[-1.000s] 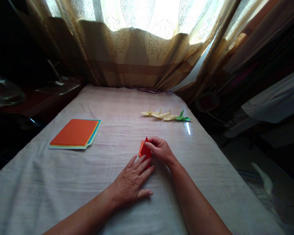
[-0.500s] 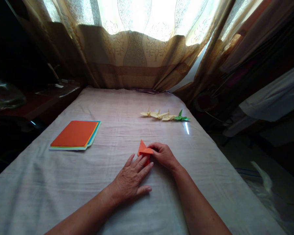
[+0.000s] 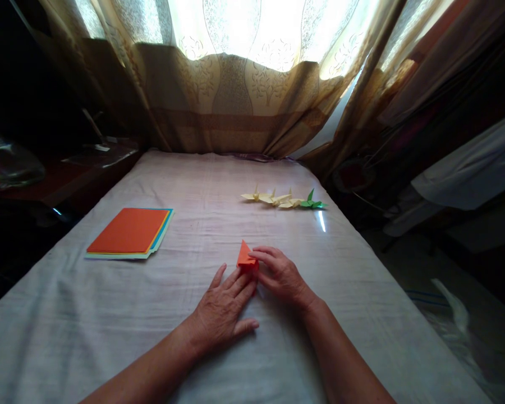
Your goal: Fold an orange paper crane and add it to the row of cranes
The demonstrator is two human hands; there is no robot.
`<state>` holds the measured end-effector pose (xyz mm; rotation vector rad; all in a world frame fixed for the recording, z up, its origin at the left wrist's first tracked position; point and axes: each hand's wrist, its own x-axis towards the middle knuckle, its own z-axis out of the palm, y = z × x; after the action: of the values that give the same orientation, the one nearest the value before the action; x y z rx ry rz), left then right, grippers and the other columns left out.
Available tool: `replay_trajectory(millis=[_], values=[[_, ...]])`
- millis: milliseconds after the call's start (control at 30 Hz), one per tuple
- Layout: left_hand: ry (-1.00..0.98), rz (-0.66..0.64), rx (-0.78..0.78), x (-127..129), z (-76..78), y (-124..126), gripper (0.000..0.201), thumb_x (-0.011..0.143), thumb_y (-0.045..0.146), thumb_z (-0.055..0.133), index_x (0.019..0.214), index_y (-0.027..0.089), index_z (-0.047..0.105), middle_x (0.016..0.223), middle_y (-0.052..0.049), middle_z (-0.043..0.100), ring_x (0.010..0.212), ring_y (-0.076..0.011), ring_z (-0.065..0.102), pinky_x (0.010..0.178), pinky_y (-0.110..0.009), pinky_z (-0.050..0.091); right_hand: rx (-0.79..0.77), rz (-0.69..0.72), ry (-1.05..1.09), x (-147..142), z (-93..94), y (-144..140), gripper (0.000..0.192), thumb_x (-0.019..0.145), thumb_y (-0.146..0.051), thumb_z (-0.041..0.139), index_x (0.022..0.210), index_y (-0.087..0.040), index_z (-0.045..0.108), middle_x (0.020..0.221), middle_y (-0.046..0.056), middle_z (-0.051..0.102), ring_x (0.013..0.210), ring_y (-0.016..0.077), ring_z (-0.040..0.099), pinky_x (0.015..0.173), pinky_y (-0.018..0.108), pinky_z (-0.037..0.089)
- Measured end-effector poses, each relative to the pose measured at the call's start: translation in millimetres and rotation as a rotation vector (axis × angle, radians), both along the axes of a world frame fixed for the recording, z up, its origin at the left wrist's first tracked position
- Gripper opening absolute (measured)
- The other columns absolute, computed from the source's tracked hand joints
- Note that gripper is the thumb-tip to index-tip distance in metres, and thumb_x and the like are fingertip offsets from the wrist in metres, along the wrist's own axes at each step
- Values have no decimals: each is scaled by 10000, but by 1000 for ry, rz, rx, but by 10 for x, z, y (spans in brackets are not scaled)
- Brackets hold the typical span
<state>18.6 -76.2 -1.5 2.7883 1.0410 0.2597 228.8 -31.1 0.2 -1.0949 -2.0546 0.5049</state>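
Observation:
A small piece of folded orange origami paper lies on the pale bedsheet, one pointed corner facing away from me. My left hand rests flat with fingers spread, its fingertips on the near part of the paper. From the right, my right hand holds the paper's right side, index finger on top and thumb low at the edge. Part of the folded paper is hidden under my fingers.
To the left is a stack of coloured paper squares, orange on top. Several cream paper cranes and a green paper crane stand in a row at the far right. Patterned curtains hang behind.
The raised orange flap on the right has come down against the folded paper under my right fingers. My left hand has shifted slightly, still flat.

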Motion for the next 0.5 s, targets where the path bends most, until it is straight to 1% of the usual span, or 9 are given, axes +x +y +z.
replay_trajectory(millis=[67, 167, 267, 333, 400, 500], values=[[-5, 0, -23, 0, -1, -1, 715, 926, 658, 396, 1459, 182, 413, 1518, -117, 410, 1441, -301, 286, 1191, -534, 70, 49, 22, -27, 3, 25, -11, 255, 850, -228, 623, 1084, -280, 712, 1167, 67, 690, 1072, 200, 632, 958, 370, 497], [-14, -8, -48, 8, 1, 2, 749, 918, 654, 425, 1496, 185, 345, 1533, -114, 385, 1447, -288, 277, 1197, -522, 68, 65, 6, -27, -19, 38, 6, 168, 885, -283, 615, 990, -287, 745, 1074, 54, 731, 985, 196, 669, 908, 361, 521], [3, -9, -88, 29, 15, 3, 795, 907, 656, 448, 1523, 184, 276, 1554, -111, 344, 1451, -293, 268, 1193, -530, 79, 56, -31, 7, -71, 32, 34, 180, 903, -291, 576, 926, -276, 753, 962, 44, 757, 893, 192, 695, 856, 340, 535], [10, -3, -106, 41, 27, 1, 809, 903, 664, 447, 1532, 195, 249, 1561, -106, 327, 1451, -295, 268, 1191, -532, 85, 30, -86, 25, -111, 24, 45, 205, 904, -285, 546, 899, -268, 751, 898, 37, 763, 839, 192, 704, 822, 328, 538], [13, -2, -110, 43, 33, -1, 813, 904, 671, 438, 1537, 201, 236, 1563, -105, 323, 1449, -299, 270, 1191, -529, 84, -1, -140, 36, -145, 16, 54, 217, 900, -287, 532, 895, -256, 747, 877, 39, 764, 809, 195, 708, 798, 318, 538], [3, -8, -80, 24, 19, 1, 792, 912, 679, 405, 1529, 204, 266, 1557, -103, 341, 1445, -301, 280, 1193, -517, 86, -31, -182, 45, -176, 9, 83, 230, 902, -298, 515, 918, -244, 738, 897, 43, 765, 804, 190, 708, 777, 298, 533]])
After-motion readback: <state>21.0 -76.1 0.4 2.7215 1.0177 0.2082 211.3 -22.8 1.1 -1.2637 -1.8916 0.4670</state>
